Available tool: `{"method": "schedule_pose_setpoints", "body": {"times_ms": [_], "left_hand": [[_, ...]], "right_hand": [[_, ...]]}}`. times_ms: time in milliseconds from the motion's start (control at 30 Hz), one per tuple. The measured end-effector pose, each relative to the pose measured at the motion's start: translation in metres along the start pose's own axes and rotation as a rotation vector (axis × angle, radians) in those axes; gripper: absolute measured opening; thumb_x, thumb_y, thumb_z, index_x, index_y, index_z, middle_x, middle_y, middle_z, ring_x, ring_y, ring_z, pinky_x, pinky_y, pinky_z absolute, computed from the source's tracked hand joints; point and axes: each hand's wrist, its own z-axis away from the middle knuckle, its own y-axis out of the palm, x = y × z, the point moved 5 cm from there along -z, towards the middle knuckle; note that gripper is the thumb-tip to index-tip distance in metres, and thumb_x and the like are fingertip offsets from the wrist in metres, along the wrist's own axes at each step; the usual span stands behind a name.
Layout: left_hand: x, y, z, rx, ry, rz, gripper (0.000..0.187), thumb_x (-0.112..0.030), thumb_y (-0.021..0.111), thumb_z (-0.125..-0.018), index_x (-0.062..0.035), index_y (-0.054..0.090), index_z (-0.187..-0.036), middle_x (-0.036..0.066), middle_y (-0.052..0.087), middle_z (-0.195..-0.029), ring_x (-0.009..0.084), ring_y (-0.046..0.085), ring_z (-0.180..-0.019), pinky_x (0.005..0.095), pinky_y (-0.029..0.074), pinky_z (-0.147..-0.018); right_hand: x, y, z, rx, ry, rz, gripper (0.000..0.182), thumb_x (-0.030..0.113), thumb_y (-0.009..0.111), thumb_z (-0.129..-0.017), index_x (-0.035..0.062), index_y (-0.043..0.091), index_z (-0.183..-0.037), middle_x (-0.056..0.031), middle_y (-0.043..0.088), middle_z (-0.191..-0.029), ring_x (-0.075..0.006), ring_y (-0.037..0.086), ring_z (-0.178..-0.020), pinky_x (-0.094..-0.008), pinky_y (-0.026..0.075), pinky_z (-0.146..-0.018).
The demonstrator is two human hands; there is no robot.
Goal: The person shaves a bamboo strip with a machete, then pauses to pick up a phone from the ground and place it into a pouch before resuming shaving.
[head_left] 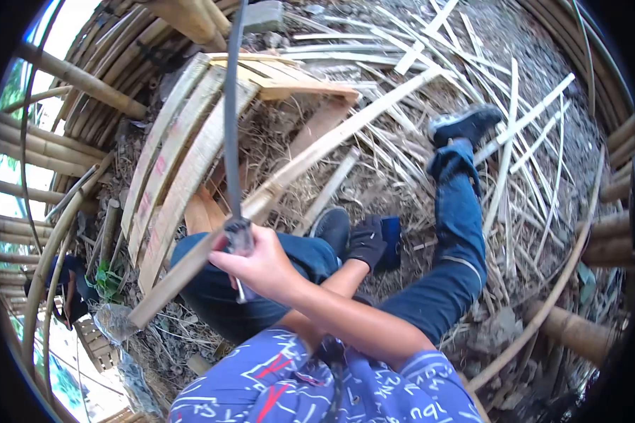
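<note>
My right hand (261,261), bare, is closed around the handle of a machete (233,120). Its long, narrow grey blade points up and away from me. A long split bamboo strip (331,146) slants behind the machete, across my bent leg on the left. My left forearm crosses under the right one. In a black glove, my left hand (367,243) is low between my legs, its fingers curled beside a dark blue item (389,243). Whether the fingers grip that item, and what it is, I cannot make out.
A wooden slatted crate (183,155) stands tilted ahead on the left. Split bamboo strips (522,127) litter the ground on the right. Bamboo pole walls (92,81) curve around both sides. Another person (67,285) is at the far left beyond the poles.
</note>
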Motion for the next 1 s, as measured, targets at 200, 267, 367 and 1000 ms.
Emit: {"method": "schedule_pose_setpoints", "body": {"times_ms": [200, 267, 367, 1000], "left_hand": [[0.025, 0.093, -0.038, 0.157, -0.074, -0.008, 0.066, -0.037, 0.060, -0.082, -0.0115, 0.043, -0.141, 0.022, 0.050, -0.136, 0.0330, 0.054, -0.121, 0.0433, 0.041, -0.103], [0.019, 0.085, -0.039, 0.164, -0.067, 0.019, 0.065, -0.036, 0.059, -0.082, -0.0113, 0.043, -0.140, 0.022, 0.050, -0.136, 0.0329, 0.053, -0.122, 0.0431, 0.041, -0.104], [0.003, 0.069, -0.033, 0.174, -0.040, 0.083, 0.065, -0.036, 0.058, -0.083, -0.0111, 0.043, -0.140, 0.022, 0.050, -0.136, 0.0328, 0.053, -0.122, 0.0429, 0.040, -0.104], [-0.101, 0.068, 0.172, 0.436, 0.359, 0.378, 0.059, -0.035, 0.053, -0.088, -0.0096, 0.043, -0.140, 0.021, 0.049, -0.138, 0.0318, 0.050, -0.125, 0.0415, 0.037, -0.107]], "right_hand": [[-0.005, -0.011, -0.006, 0.026, 0.098, -0.049, 0.014, 0.008, 0.071, -0.083, -0.0009, 0.062, -0.088, -0.0027, 0.059, -0.068, -0.0092, 0.057, -0.052, -0.0237, 0.047, -0.045], [-0.005, -0.013, -0.007, -0.037, 0.115, -0.091, 0.014, 0.007, 0.071, -0.082, -0.0014, 0.062, -0.088, -0.0031, 0.059, -0.069, -0.0099, 0.058, -0.052, -0.0252, 0.049, -0.046], [-0.004, -0.019, -0.006, -0.066, 0.104, -0.095, 0.014, 0.008, 0.071, -0.082, -0.0016, 0.062, -0.087, -0.0032, 0.059, -0.068, -0.0106, 0.058, -0.052, -0.0259, 0.050, -0.046], [0.025, -0.002, 0.015, -0.225, -0.005, -0.035, 0.014, 0.006, 0.070, -0.078, -0.0024, 0.062, -0.086, -0.0066, 0.060, -0.067, -0.0123, 0.058, -0.050, -0.0266, 0.049, -0.046]]}}
